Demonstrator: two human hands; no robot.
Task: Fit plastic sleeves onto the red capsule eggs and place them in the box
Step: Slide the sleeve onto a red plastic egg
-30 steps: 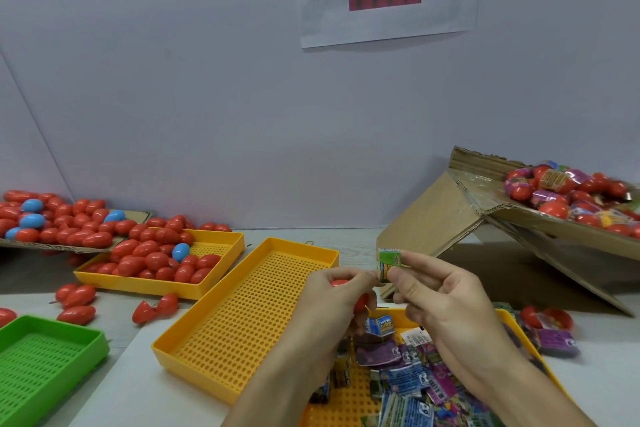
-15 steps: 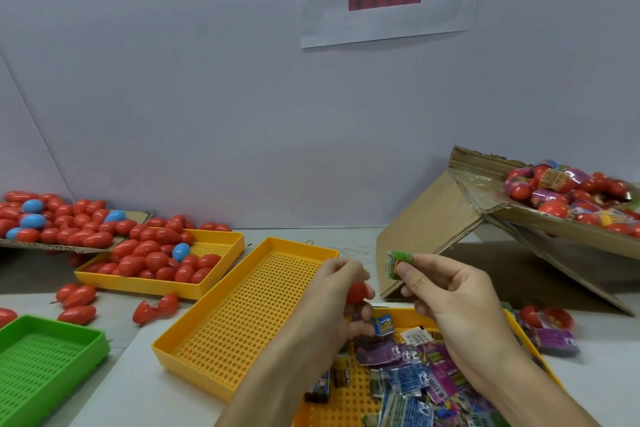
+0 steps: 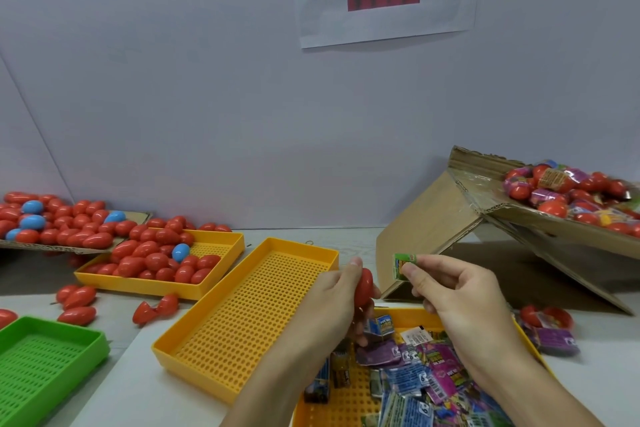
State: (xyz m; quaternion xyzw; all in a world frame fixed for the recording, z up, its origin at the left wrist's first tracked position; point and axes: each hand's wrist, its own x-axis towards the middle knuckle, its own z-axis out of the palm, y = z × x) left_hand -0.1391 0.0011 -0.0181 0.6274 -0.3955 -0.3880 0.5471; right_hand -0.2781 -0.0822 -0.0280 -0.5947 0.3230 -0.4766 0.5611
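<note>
The fingers [image 3: 349, 274] of the left hand [image 3: 332, 302] are curled round a red egg [image 3: 363, 288], with the thumb on top and the egg standing almost upright. Just to the right, the thumb and first finger of the right hand [image 3: 460, 302] pinch a small green sleeve [image 3: 401, 265] by its edge. The egg and the sleeve are near each other but not touching.

Going from the left: a green tray [image 3: 52, 357] sits at the corner, and plain red eggs [image 3: 145, 260] are heaped in a yellow tray [image 3: 221, 243] behind it. Next comes a long yellow tray [image 3: 242, 315] with nothing in it. Under the hands is another yellow tray [image 3: 349, 406] full of flat sleeves [image 3: 426, 381] in many colours. On the far right, a tilted cardboard box [image 3: 512, 218] holds the eggs that already wear sleeves.

This looks like the fitting step, just before the sleeve goes on. The sleeve looks flat, so it likely needs to be squeezed open first. Then its open end must line up with the tip of the egg and slide down over it. After that the egg can go into the box.
</note>
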